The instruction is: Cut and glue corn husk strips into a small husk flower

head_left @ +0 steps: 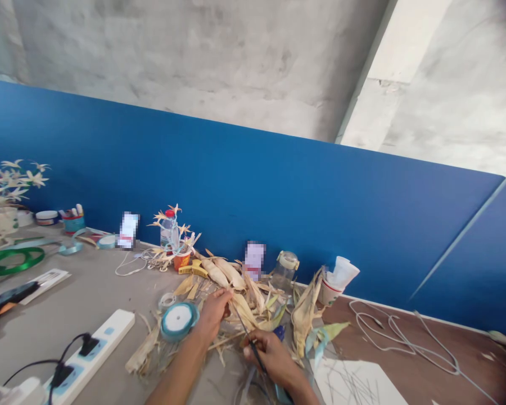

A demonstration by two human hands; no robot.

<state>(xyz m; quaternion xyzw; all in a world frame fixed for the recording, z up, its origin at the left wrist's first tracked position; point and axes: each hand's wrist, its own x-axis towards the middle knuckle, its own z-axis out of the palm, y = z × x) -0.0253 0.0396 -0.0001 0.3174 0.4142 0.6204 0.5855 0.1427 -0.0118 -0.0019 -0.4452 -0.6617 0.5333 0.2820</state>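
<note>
My left hand (214, 314) is closed in a pinch over a pile of dry corn husks (231, 273); what lies between its fingertips is too small to make out. Lower and to the right, my right hand (270, 353) is closed around a thin dark rod (259, 355), thicker and black near the palm. Its thin end slants up toward the left fingertips. Left of my left wrist lies a spool of blue ribbon (177, 322), with a small roll of tape (167, 301) behind it. Husk scraps (145, 350) are scattered around.
A power strip (105, 343) with plugs and a hot glue gun (6, 304) occupy the left side. Behind the husks stand husk flowers (172, 242), a phone (254, 260), a glass jar (285, 269) and paper cups (332, 287). Thin wires lie on white paper (358, 382); a cable (421, 349) loops rightward.
</note>
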